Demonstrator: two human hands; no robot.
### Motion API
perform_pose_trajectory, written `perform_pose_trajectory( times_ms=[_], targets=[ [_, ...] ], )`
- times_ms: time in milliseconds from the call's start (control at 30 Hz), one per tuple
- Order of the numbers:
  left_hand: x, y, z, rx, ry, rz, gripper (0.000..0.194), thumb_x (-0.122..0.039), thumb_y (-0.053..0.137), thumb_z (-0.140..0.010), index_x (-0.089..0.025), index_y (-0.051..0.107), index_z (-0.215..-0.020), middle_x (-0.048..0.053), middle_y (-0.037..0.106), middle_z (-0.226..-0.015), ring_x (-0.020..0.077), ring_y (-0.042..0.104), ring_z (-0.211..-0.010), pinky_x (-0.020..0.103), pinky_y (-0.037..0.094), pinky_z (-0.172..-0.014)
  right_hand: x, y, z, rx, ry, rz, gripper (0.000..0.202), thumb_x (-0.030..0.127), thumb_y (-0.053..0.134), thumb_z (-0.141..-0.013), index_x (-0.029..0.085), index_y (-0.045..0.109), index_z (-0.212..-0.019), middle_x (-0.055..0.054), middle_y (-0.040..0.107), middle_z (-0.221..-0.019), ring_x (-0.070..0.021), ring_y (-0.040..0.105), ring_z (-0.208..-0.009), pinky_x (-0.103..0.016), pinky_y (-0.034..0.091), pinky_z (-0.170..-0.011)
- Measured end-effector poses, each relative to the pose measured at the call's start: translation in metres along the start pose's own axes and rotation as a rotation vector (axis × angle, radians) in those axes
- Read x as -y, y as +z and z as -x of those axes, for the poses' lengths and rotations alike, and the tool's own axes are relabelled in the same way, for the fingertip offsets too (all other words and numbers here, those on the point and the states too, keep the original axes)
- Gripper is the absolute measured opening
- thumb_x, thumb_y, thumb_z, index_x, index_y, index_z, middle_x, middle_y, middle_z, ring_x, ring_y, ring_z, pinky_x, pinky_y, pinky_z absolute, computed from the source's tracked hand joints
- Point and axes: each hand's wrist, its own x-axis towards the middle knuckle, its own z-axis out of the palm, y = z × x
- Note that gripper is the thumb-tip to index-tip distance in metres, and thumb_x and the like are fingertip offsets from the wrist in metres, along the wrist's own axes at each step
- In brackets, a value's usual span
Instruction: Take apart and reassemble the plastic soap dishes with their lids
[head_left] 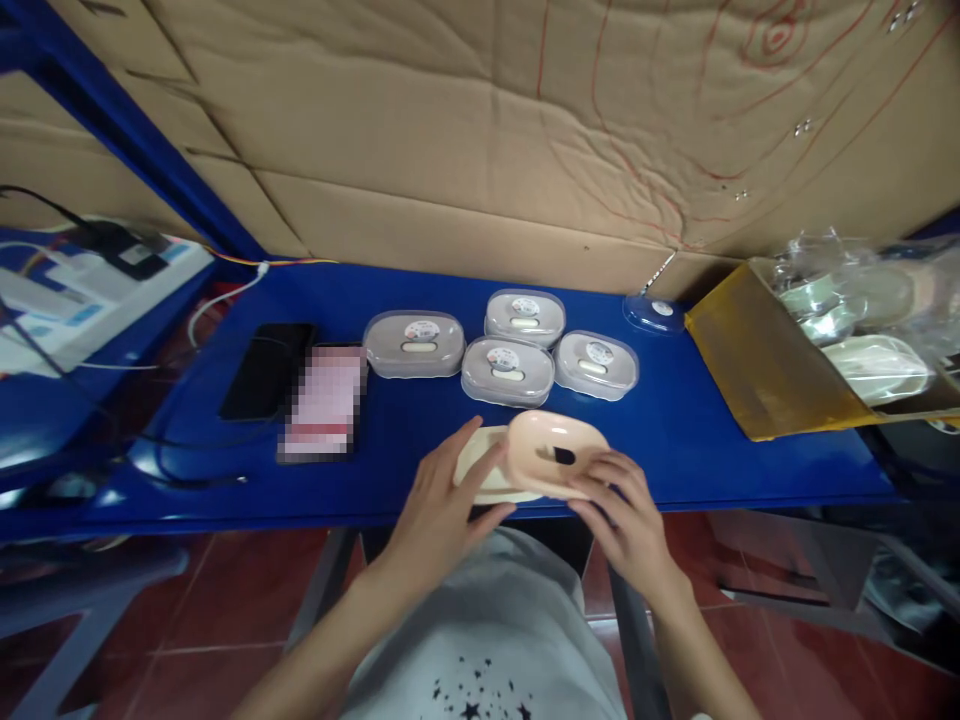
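Note:
A peach-coloured oval dish with a dark slot in its middle is tilted over the right part of a cream dish at the table's front edge. My right hand grips the peach dish by its right side, thumb below and fingers on the rim. Around the left end of the cream dish, my left hand has its fingers curved, one fingertip near the peach dish. Behind them lie several lidded clear cases with round stickers, the nearest case just beyond the dishes.
On the blue table, a black phone and a phone with a blurred screen lie left. A clear lid sits back right, beside a cardboard box of wrapped dishes. A power strip is far left.

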Motion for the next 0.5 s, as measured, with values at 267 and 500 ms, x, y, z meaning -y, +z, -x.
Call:
perform_pose_trajectory(
  times_ms=[267,500],
  targets=[
    [0.008,-0.003,-0.007,0.134,0.117,0.078,0.056,-0.033,0.070,-0.104,-0.022,0.050,-0.155,0.020,0.040,-0.171,0.0398,0.044,-0.156,0.060,0.056,-0.115,0.019,0.023,-0.015,0.200,-0.102,0.051,0.034,0.012,0.055,-0.109,0.023,0.066,-0.140,-0.008,0.074,-0.135,-0.0249,0.060,-0.141,-0.056,0.050,-0.121],
    [0.021,-0.011,-0.006,0.112,0.124,0.022,0.044,-0.036,0.064,-0.108,-0.020,0.057,-0.148,0.021,0.045,-0.167,0.0389,0.055,-0.146,0.061,0.058,-0.113,0.005,0.017,-0.035,0.300,-0.150,-0.005,0.036,0.011,0.053,-0.109,0.022,0.064,-0.142,-0.008,0.074,-0.139,-0.0230,0.060,-0.143,-0.056,0.046,-0.127]
  ],
)
